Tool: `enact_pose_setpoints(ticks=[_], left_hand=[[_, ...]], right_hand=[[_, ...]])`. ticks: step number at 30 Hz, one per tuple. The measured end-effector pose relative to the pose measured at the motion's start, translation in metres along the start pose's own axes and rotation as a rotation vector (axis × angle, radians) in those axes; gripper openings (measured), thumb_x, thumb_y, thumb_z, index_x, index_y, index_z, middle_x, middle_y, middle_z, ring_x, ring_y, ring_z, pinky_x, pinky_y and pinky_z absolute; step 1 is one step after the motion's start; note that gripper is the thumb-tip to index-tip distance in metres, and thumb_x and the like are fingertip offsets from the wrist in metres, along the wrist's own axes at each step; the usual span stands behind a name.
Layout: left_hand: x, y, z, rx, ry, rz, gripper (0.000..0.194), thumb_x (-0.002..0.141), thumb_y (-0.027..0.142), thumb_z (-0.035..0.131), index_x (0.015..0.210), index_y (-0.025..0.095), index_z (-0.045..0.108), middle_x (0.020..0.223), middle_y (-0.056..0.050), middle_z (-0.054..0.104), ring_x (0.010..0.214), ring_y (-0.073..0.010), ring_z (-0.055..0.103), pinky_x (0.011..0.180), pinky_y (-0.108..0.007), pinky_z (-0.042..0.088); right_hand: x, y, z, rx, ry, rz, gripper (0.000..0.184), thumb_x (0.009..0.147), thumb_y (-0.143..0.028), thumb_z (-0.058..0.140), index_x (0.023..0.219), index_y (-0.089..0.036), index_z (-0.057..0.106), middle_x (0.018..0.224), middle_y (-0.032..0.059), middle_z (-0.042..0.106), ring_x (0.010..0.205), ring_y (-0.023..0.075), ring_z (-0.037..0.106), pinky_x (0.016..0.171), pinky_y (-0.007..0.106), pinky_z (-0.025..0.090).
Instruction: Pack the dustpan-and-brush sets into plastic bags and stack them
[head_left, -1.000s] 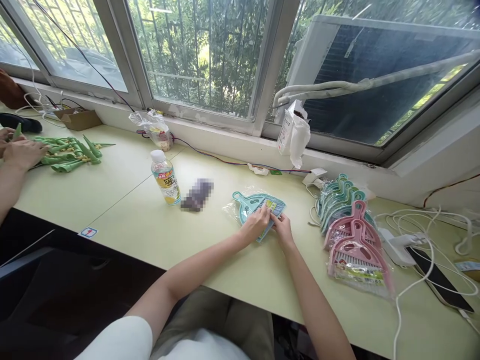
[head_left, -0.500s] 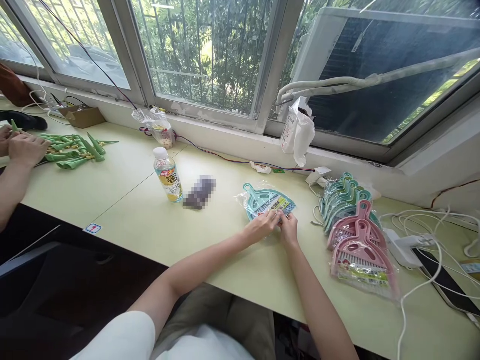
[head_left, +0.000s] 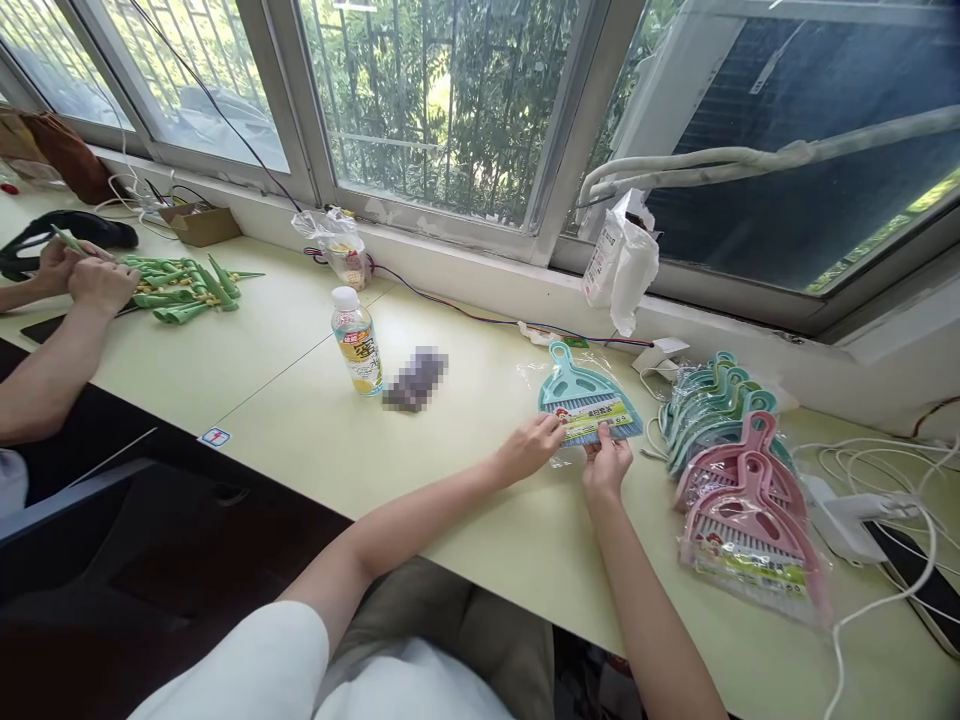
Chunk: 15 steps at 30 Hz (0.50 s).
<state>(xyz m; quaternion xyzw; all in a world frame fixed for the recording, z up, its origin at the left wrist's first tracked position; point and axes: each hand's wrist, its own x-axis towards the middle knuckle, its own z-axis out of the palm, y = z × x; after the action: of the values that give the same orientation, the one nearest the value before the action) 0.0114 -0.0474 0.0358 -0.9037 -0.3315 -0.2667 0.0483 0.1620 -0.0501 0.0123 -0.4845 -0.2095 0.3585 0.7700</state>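
Note:
A light-blue dustpan and brush set [head_left: 577, 388] in a clear plastic bag is held just over the table, its handle pointing toward the window. My left hand [head_left: 531, 445] grips the set's lower left corner, fingers closed on the bag's edge. At the lower right, my right hand [head_left: 607, 462] pinches the set with the thumb on top of the printed label. To the right lie bagged pink dustpan sets [head_left: 752, 525], overlapping a row of blue and green ones [head_left: 705, 410].
A drink bottle [head_left: 358, 345] stands left of centre beside a blurred dark item [head_left: 416, 380]. White cables and a power strip [head_left: 844, 520] lie at the right near a phone [head_left: 919, 580]. At far left another person's hands [head_left: 101, 280] work by green folded pieces [head_left: 180, 288].
The blue dustpan set has shifted right and is tilted up off the table. My hands have moved apart from near each other to its two lower corners. The view has turned slightly left.

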Motion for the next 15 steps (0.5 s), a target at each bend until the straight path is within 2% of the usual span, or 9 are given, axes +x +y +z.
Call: enact_pose_setpoints(ticks=[3, 5, 6, 8, 9, 10, 11, 12, 15], left_hand=[[-0.005, 0.007, 0.007, -0.126, 0.000, 0.128, 0.026, 0.095, 0.018, 0.032, 0.097, 0.016, 0.058, 0.099, -0.011, 0.060, 0.098, -0.0190, 0.057, 0.081, -0.031, 0.048], [-0.006, 0.010, 0.011, -0.283, 0.111, 0.050, 0.022, 0.094, 0.029, 0.040, 0.100, 0.019, 0.059, 0.107, -0.010, 0.060, 0.105, -0.0207, 0.055, 0.088, -0.036, 0.046], [-0.004, 0.011, 0.012, -0.381, 0.212, -0.052, 0.024, 0.091, 0.037, 0.047, 0.106, 0.021, 0.057, 0.116, -0.011, 0.057, 0.112, -0.0226, 0.052, 0.093, -0.040, 0.044], [0.001, 0.008, 0.014, -0.624, 0.449, -0.338, 0.052, 0.081, 0.049, 0.061, 0.124, 0.023, 0.046, 0.136, -0.014, 0.042, 0.127, -0.0263, 0.039, 0.101, -0.044, 0.038], [0.005, 0.005, 0.014, -0.781, 0.537, -0.488, 0.067, 0.076, 0.052, 0.065, 0.131, 0.024, 0.038, 0.142, -0.015, 0.034, 0.132, -0.0271, 0.034, 0.103, -0.045, 0.036], [0.009, 0.001, 0.014, -0.969, 0.571, -0.620, 0.076, 0.074, 0.053, 0.067, 0.136, 0.025, 0.031, 0.145, -0.016, 0.029, 0.135, -0.0272, 0.031, 0.104, -0.044, 0.036], [0.012, -0.003, 0.014, -1.176, 0.535, -0.726, 0.078, 0.075, 0.053, 0.065, 0.137, 0.024, 0.027, 0.146, -0.016, 0.029, 0.134, -0.0275, 0.033, 0.102, -0.044, 0.038], [0.015, -0.006, 0.015, -1.385, 0.431, -0.797, 0.075, 0.078, 0.052, 0.063, 0.137, 0.023, 0.028, 0.144, -0.017, 0.033, 0.131, -0.0279, 0.038, 0.100, -0.044, 0.041], [0.018, -0.010, 0.021, -1.796, 0.029, -0.839, 0.058, 0.081, 0.046, 0.062, 0.127, 0.016, 0.045, 0.126, -0.016, 0.055, 0.114, -0.0279, 0.056, 0.094, -0.044, 0.047]], right_hand=[[0.003, -0.001, -0.003, -0.008, 0.078, -0.008, 0.042, 0.066, -0.042, 0.072, 0.098, -0.019, 0.059, 0.097, 0.0041, 0.068, 0.087, 0.0175, 0.066, 0.079, 0.033, 0.056], [0.005, -0.003, -0.004, 0.004, 0.087, -0.013, 0.039, 0.068, -0.041, 0.070, 0.098, -0.020, 0.059, 0.097, 0.0035, 0.067, 0.089, 0.0171, 0.066, 0.078, 0.033, 0.056], [0.005, -0.004, -0.005, 0.013, 0.081, -0.016, 0.038, 0.068, -0.041, 0.070, 0.098, -0.020, 0.059, 0.098, 0.0035, 0.067, 0.090, 0.0171, 0.065, 0.078, 0.033, 0.057], [0.004, -0.007, -0.005, 0.022, 0.058, -0.023, 0.038, 0.068, -0.039, 0.070, 0.098, -0.019, 0.059, 0.101, 0.0041, 0.067, 0.091, 0.0169, 0.065, 0.080, 0.034, 0.056], [0.003, -0.008, -0.004, 0.021, 0.047, -0.026, 0.038, 0.068, -0.039, 0.071, 0.099, -0.019, 0.059, 0.103, 0.0044, 0.066, 0.091, 0.0168, 0.065, 0.081, 0.034, 0.056], [0.002, -0.008, -0.003, 0.018, 0.034, -0.027, 0.039, 0.068, -0.038, 0.071, 0.099, -0.019, 0.059, 0.104, 0.0046, 0.066, 0.092, 0.0166, 0.065, 0.082, 0.034, 0.056], [0.000, -0.009, -0.001, 0.015, 0.017, -0.021, 0.040, 0.067, -0.038, 0.072, 0.100, -0.019, 0.059, 0.104, 0.0048, 0.066, 0.092, 0.0166, 0.065, 0.083, 0.034, 0.055], [-0.002, -0.009, 0.001, 0.013, 0.000, -0.009, 0.042, 0.066, -0.038, 0.072, 0.101, -0.018, 0.059, 0.104, 0.0050, 0.066, 0.092, 0.0168, 0.065, 0.084, 0.034, 0.055], [-0.008, -0.007, 0.005, 0.009, -0.032, 0.009, 0.046, 0.064, -0.038, 0.074, 0.102, -0.018, 0.059, 0.104, 0.0054, 0.067, 0.093, 0.0178, 0.065, 0.085, 0.034, 0.054]])
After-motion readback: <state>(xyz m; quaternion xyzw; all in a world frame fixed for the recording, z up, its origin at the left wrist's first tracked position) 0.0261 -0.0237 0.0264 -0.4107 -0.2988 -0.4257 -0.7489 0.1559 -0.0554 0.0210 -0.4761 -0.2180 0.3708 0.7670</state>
